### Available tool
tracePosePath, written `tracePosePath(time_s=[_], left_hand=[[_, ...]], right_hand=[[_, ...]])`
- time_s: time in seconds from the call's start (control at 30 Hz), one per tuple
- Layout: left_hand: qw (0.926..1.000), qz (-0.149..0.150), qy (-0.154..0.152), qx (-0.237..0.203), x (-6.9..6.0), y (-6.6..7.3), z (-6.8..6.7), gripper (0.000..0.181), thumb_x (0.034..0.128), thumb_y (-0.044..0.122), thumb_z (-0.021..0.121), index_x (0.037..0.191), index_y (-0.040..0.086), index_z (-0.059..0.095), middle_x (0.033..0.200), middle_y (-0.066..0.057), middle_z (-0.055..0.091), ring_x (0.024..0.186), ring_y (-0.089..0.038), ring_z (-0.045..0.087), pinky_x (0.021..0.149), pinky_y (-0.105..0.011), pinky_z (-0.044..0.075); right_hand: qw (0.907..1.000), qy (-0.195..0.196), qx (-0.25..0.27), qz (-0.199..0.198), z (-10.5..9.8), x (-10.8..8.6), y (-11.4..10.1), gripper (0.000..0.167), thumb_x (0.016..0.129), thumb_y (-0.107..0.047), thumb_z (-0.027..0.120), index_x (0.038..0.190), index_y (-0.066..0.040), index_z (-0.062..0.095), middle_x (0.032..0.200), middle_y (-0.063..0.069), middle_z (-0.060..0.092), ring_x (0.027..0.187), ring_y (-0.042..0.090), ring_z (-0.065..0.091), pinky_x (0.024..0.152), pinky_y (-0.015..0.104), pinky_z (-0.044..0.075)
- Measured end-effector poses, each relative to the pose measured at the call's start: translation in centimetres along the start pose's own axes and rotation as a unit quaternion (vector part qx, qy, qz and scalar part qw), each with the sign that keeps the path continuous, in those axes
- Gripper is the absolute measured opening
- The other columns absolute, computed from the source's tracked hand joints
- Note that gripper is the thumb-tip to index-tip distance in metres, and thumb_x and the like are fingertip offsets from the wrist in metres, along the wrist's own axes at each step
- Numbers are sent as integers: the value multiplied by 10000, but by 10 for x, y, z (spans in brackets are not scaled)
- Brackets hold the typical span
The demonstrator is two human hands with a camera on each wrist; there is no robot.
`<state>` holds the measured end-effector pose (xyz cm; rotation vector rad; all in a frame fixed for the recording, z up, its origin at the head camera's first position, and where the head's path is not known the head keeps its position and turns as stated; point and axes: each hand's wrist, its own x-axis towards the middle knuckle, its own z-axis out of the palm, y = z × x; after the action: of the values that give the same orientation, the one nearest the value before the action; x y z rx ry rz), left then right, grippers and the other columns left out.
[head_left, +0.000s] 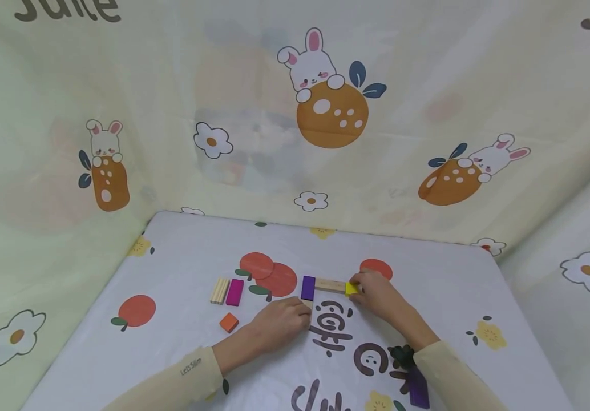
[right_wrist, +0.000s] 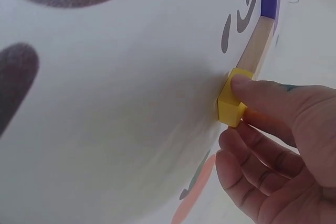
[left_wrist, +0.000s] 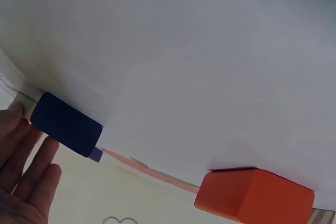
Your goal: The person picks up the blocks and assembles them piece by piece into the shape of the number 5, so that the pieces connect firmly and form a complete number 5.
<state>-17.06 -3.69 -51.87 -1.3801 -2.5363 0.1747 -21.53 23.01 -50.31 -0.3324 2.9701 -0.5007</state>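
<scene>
In the head view, my right hand [head_left: 379, 294] pinches a small yellow block [right_wrist: 231, 103] between thumb and finger. This block touches the right end of a long plain wooden block [head_left: 330, 285]. At the other end of that wooden block lies a purple block [head_left: 307, 287]. My left hand [head_left: 282, 324] is just below the purple block. Its thumb and finger grip a plain wooden block [left_wrist: 27, 104], mostly hidden by the hand in the head view. A dark blue block [left_wrist: 67, 124] shows right beside the left fingers in the left wrist view.
An orange block [head_left: 229, 322], a magenta block [head_left: 234, 292] and several wooden sticks [head_left: 219, 291] lie left of the hands. Another purple block [head_left: 418, 388] lies near the right sleeve. A printed cloth covers the table [head_left: 182, 245] and hangs as walls around it.
</scene>
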Motion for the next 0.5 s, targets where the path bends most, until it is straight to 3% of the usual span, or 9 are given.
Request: tracePosePath(time_s=[0.5], left_hand=[[9999,-13,-11,-172,0,-2,0,237,980,194,773,1214,212,807,1236,74,788,1121,-82,726,982,-167,588]], right_hand=[[10000,52,55,-4,1,-1,1,361,850,-135,893,1168,-6,780,1051,104,725,892,201,646,873,383,656]])
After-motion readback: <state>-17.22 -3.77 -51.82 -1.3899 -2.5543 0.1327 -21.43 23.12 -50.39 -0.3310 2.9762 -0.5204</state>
